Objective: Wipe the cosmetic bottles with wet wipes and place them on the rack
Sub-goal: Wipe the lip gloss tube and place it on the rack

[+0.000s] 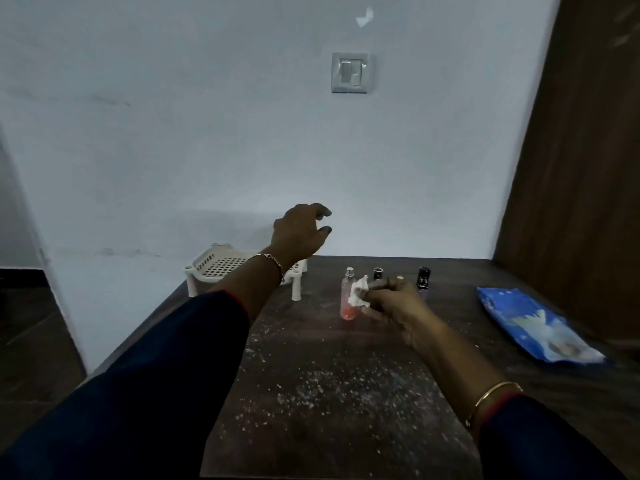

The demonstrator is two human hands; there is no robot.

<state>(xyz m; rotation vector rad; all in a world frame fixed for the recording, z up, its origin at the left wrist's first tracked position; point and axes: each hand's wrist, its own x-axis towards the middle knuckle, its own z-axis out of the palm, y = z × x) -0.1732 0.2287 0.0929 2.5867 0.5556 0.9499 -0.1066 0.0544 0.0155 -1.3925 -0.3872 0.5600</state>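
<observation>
A white perforated rack [221,263] stands at the table's far left corner. My left hand [300,232] hovers above its right end, fingers loosely curved and holding nothing. My right hand [391,301] pinches a crumpled white wet wipe [358,291] just right of a clear bottle with pink liquid [348,297], which stands upright on the table. Behind my right hand stand a dark-capped bottle [378,273] and a taller black bottle [423,277]; a small pale cap [400,278] shows between them. Their lower parts are hidden by my fingers.
A blue wet-wipe pack [533,325] lies at the right of the dark wooden table [329,393], which is speckled with white crumbs. A wall stands close behind, and a brown door panel [581,168] rises at the right.
</observation>
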